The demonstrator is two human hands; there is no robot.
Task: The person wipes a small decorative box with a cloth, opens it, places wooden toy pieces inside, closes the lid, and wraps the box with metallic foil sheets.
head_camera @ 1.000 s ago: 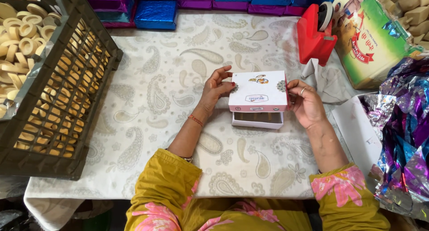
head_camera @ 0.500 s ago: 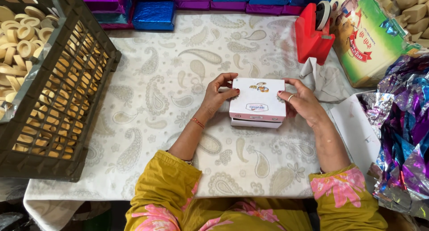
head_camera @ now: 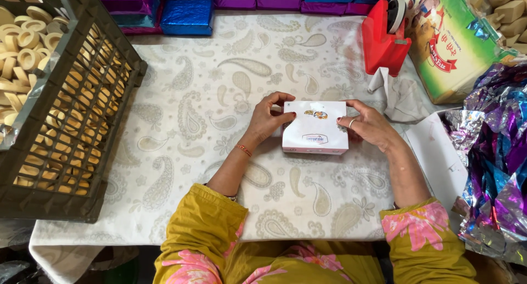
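Left of the red tape dispenser [head_camera: 382, 39], my left hand [head_camera: 269, 119] and right hand [head_camera: 369, 124] are pinching the white box [head_camera: 315, 127] by its ends on the cloth; lid's on, looks unsealed, no tape yet.

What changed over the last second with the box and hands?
The white lid came down over its tray, which showed below it a second ago; the box is now closed. Left hand and right hand kept their grip on its ends. Crate and red tape dispenser stayed put.

Head camera, steeply down, close
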